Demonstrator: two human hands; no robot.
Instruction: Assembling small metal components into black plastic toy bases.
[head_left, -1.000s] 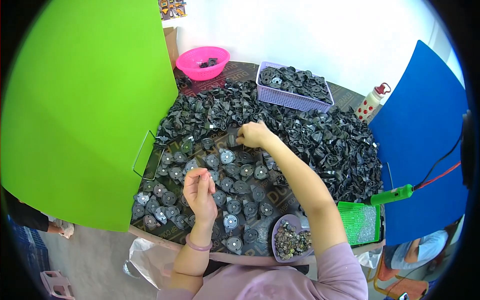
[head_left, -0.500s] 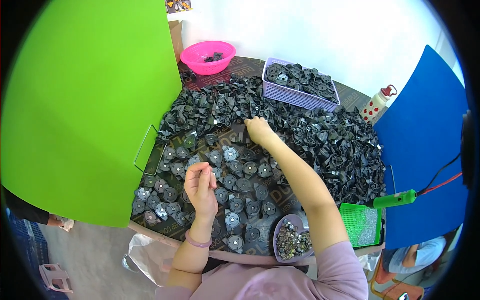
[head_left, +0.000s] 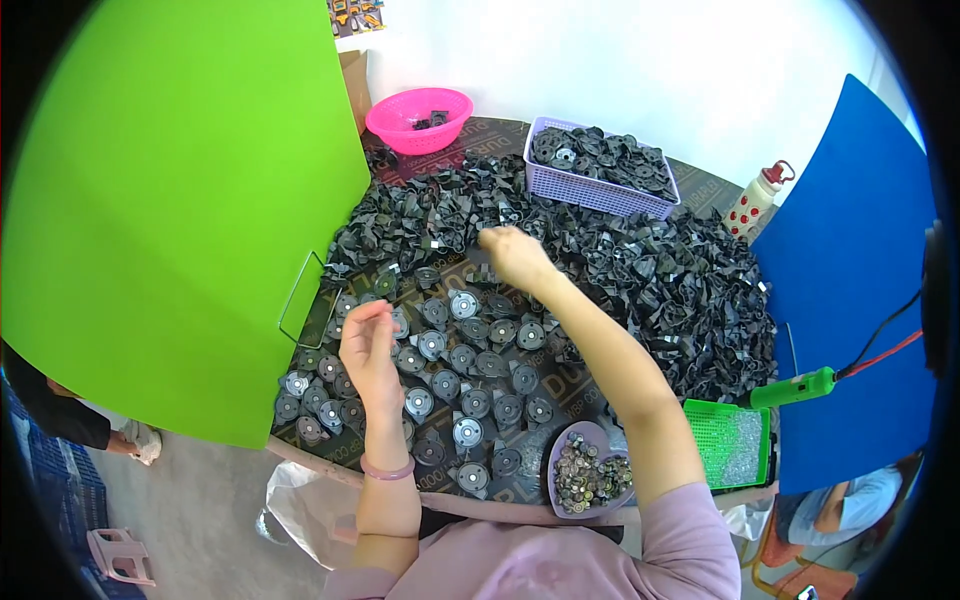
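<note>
My right hand (head_left: pixel 518 258) reaches to the near edge of a heap of black plastic parts (head_left: pixel 420 215), its fingers curled in. Whatever they hold, if anything, is hidden; a dark blurred shape lies just beneath the fingertips. My left hand (head_left: pixel 372 350) hovers over the left side of the spread-out round parts, fingers loosely bent, thumb apart, nothing seen between them. Below and between both hands, several black parts with round silvery discs (head_left: pixel 467 432) lie on the dark printed tabletop (head_left: pixel 455 275).
A purple heart-shaped bowl (head_left: pixel 552 480) of small metal pieces sits by the front edge. Right of it are a green tray (head_left: pixel 705 440) with clear bits and a hanging green electric screwdriver (head_left: pixel 795 388). Behind stand a pink basket (head_left: pixel 420 140), a purple basket (head_left: pixel 600 195) and a bottle (head_left: pixel 750 210).
My left hand has moved left and slightly away from me, and its thumb and fingers have parted. The right hand has stayed near the heap's edge, its fingers curling in.
</note>
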